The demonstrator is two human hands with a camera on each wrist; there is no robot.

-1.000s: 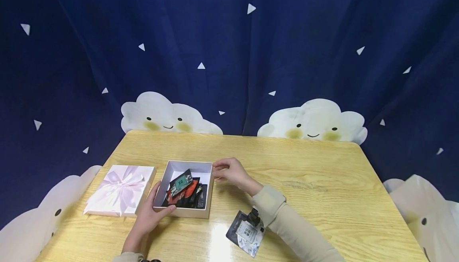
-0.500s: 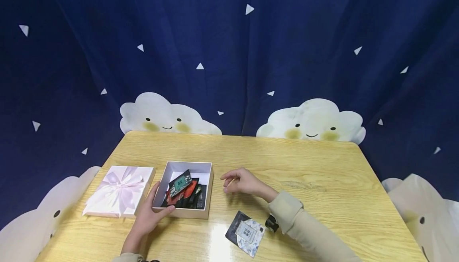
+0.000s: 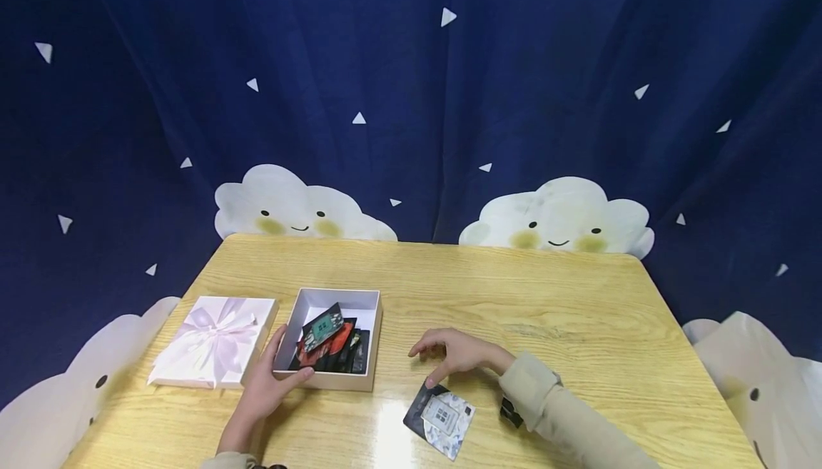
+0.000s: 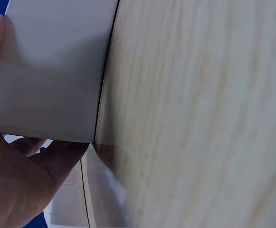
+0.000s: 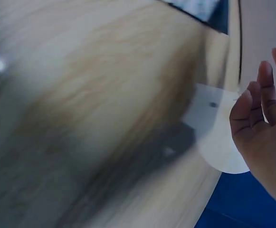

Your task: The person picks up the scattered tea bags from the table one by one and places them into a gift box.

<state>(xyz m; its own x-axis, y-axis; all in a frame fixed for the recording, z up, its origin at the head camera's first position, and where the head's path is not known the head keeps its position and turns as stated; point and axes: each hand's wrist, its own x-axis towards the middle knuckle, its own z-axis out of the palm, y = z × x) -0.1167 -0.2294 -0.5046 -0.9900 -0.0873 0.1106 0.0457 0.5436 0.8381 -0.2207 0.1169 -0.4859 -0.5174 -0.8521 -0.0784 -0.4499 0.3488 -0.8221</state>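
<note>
My left hand (image 3: 265, 385) grips the near left corner of an open cardboard box (image 3: 334, 381), thumb on the front wall and fingers along the left side. The left wrist view shows the hand wrapped round that corner of the plain box wall (image 4: 50, 76). Inside the box lie several dark flat packets, a teal-labelled packet (image 3: 324, 328) on top and a red one (image 3: 342, 338) beneath. My right hand (image 3: 457, 355) hovers with loosely bent fingers, its thumb over the top corner of a black-and-white flat packet (image 3: 443, 415) on the table; contact cannot be told.
A white box lid (image 3: 244, 365) with a pale pink ribbon bow (image 3: 218, 330) lies left of the box. Everything stands on a wooden table (image 3: 565, 305). Behind it hangs a dark blue curtain (image 3: 398, 62) with clouds and triangles.
My right hand has left the box's right side and moved right and toward me, to above the packet on the table. The left hand and the box have stayed put.
</note>
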